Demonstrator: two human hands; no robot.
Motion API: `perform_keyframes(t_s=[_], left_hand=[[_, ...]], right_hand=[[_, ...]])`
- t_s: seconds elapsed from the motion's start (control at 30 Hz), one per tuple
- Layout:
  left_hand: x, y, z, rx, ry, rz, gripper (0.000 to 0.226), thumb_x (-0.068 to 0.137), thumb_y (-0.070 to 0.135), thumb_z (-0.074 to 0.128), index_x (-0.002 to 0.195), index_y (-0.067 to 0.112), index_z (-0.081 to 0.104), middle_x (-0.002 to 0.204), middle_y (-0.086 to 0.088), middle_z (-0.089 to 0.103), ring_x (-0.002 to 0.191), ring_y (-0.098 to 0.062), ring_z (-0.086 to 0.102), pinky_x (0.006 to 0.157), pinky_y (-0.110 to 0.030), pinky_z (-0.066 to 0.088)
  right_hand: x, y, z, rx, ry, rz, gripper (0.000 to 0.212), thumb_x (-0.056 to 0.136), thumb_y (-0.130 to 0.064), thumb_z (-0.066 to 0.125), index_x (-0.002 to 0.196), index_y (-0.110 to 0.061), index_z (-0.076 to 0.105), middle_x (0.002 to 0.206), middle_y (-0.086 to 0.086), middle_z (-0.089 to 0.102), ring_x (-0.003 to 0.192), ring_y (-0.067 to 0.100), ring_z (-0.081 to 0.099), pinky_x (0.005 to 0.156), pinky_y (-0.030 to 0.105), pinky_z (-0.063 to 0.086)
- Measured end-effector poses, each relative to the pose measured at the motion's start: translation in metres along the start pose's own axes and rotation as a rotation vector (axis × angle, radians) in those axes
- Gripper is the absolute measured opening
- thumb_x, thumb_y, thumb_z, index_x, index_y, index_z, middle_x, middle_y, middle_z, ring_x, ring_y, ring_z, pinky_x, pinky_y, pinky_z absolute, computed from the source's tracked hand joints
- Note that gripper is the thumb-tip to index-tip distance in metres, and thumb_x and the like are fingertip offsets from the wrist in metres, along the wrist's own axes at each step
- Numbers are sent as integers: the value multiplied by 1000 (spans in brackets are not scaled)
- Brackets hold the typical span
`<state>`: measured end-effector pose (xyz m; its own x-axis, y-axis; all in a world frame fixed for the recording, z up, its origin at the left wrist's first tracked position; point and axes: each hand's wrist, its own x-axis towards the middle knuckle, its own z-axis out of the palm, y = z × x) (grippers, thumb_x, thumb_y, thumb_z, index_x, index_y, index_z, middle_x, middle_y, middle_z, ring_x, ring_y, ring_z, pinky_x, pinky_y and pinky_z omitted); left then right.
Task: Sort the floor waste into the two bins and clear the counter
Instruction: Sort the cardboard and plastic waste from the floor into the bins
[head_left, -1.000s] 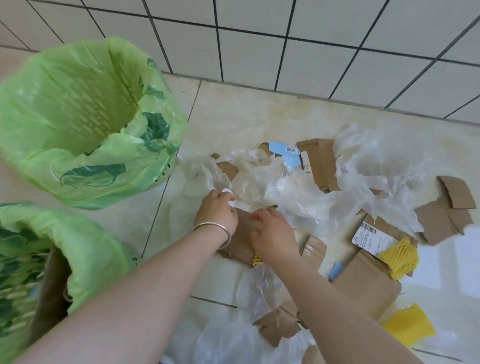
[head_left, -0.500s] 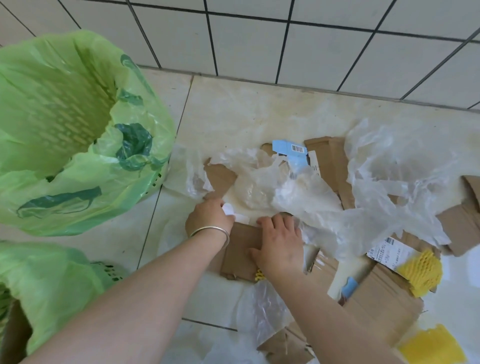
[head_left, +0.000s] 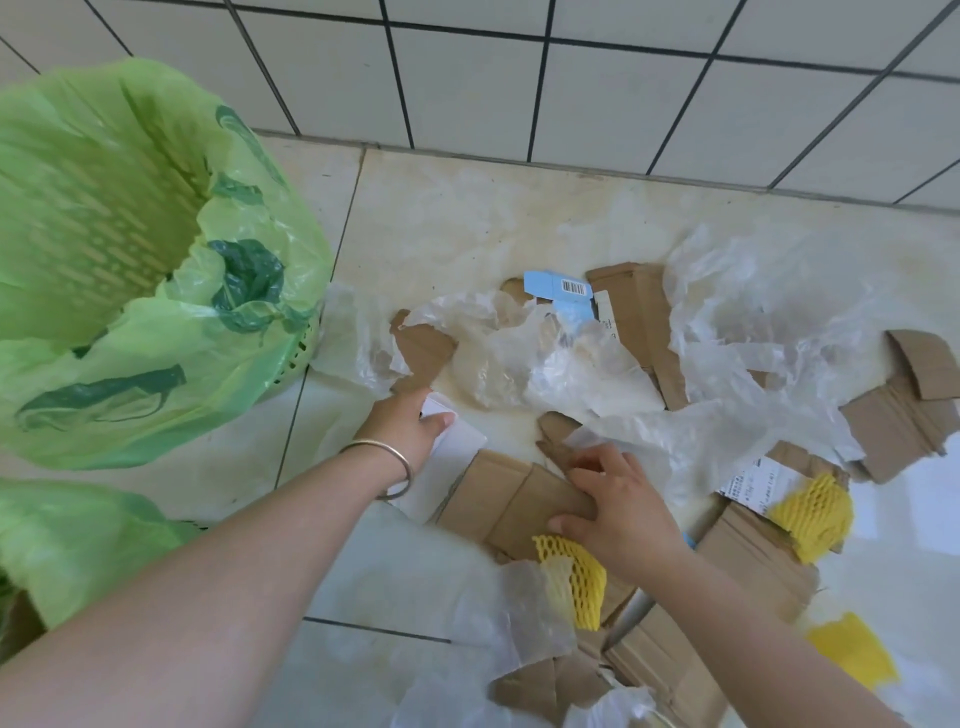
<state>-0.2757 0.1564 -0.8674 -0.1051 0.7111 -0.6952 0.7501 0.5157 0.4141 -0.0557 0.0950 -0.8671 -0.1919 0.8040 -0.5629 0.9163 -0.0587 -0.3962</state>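
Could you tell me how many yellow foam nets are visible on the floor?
3: one beside the right hand, one on the cardboard at right, and one at lower right. More may be hidden under the plastic.

White tiled wall (head_left: 597, 98), dark grout
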Motion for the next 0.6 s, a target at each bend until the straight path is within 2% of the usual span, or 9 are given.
perform_keyframes(t_s=[0.07, 0.17, 0.33, 0.4, 0.47, 0.53, 0.6], left_hand=[[1, 0, -2, -34, 53, -25, 49, 96, 31, 46, 141, 16, 36, 139, -16, 46, 126, -31, 46, 102, -34, 37], [4, 0, -7, -89, 165, -58, 35, 96, 28, 43, 128, 13, 45, 129, -19, 52, 116, -35, 52, 92, -34, 41], [4, -3, -8, -142, 213, -104, 40, 96, 28, 44, 131, 10, 44, 132, -19, 51, 118, -35, 51, 93, -34, 41], [4, -6, -6, -144, 191, -86, 40, 95, 29, 46, 131, 11, 46, 128, -17, 54, 116, -33, 52, 90, -33, 40], [4, -7, -4, -178, 149, -44, 35, 93, 29, 51, 123, 11, 54, 114, -13, 61, 104, -30, 57, 84, -31, 42], [3, -3, 0, -238, 0, 13, 23, 89, 27, 58, 103, 10, 64, 93, -9, 65, 83, -23, 60, 74, -29, 44], [-3, 7, 8, -253, -168, 29, 15, 86, 27, 64, 81, 14, 65, 75, -3, 64, 66, -19, 58, 65, -26, 46]], right_hand=[[-2, 6, -3, 10, 34, 8, 49, 80, -47, 65, 125, -28, 57, 144, -9, 31, 132, 15, 25, 101, 28, 37], [0, 10, -9, 0, 49, 25, 44, 80, -46, 65, 118, -25, 61, 150, -9, 26, 138, 15, 19, 101, 29, 37], [5, 8, -15, -97, -11, 18, 44, 80, -49, 64, 118, -25, 62, 150, -1, 30, 136, 22, 27, 105, 32, 34], [5, 8, -17, -172, -43, 8, 49, 81, -52, 61, 124, -28, 58, 144, 1, 36, 132, 23, 33, 105, 33, 32], [7, 10, -20, -229, -84, 8, 52, 81, -53, 60, 127, -29, 54, 134, 0, 42, 125, 22, 39, 101, 31, 33], [10, 13, -23, -189, -115, 44, 49, 80, -51, 63, 123, -29, 56, 123, 2, 46, 119, 23, 44, 93, 32, 38], [13, 16, -24, -102, -133, 100, 47, 78, -48, 66, 120, -30, 57, 125, 4, 47, 118, 23, 46, 87, 31, 40]])
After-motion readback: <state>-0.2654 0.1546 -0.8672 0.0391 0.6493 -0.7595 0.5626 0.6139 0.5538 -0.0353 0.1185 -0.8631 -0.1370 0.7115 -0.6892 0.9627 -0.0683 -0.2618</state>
